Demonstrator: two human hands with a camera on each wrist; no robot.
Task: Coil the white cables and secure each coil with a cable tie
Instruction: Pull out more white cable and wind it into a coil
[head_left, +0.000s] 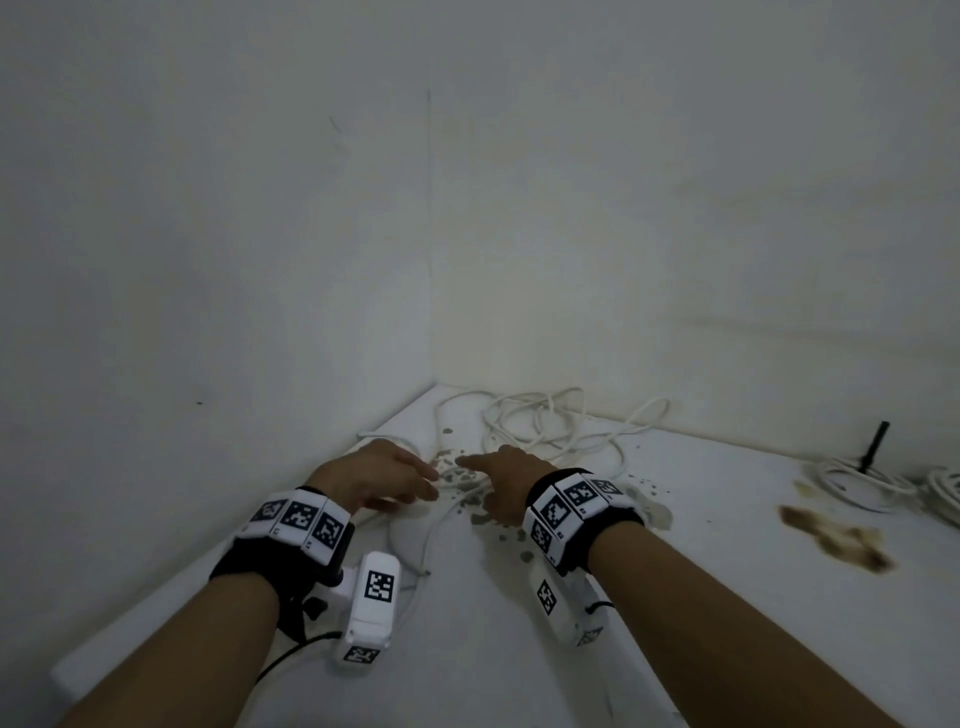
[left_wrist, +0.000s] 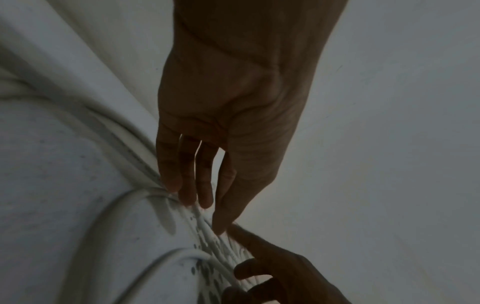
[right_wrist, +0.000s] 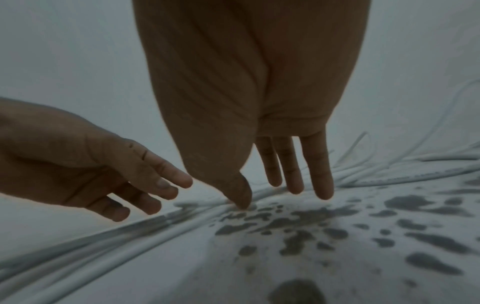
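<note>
Stained white table (head_left: 675, 597) meets two white walls (head_left: 208, 234).

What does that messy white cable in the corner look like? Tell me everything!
The loose white cable is thin, round and looks like smooth plastic. It lies in tangled, uneven loops on the white table, near the wall corner, not yet coiled or tied. Strands run toward the person across dark spots. The left hand and right hand reach down with straight fingers, fingertips at the strands.
</note>
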